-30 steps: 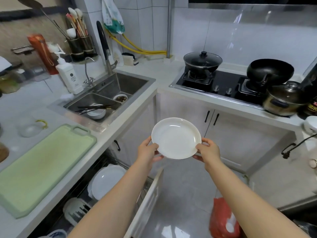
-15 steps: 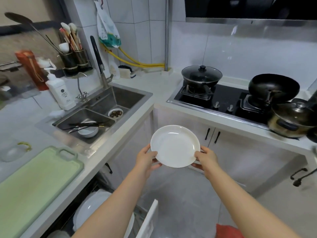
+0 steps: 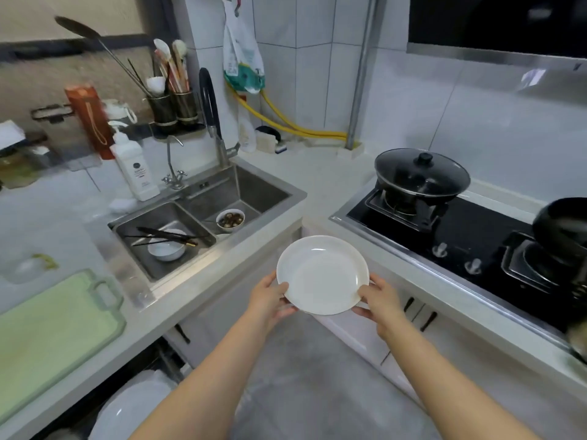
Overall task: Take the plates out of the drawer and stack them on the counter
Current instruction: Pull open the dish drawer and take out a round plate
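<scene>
Counter: pale L-shaped stone worktop, steel sink upper left.
Plate: round glossy white shallow plate, centre frame.
Hands: left hand and right hand pinch its opposite rims.

- Left hand and right hand grip a white plate by opposite rims, in the air before the counter corner.
- More plates lie in the open drawer at lower left.
- Sink holds bowls and chopsticks.
- Green board lies left.
</scene>
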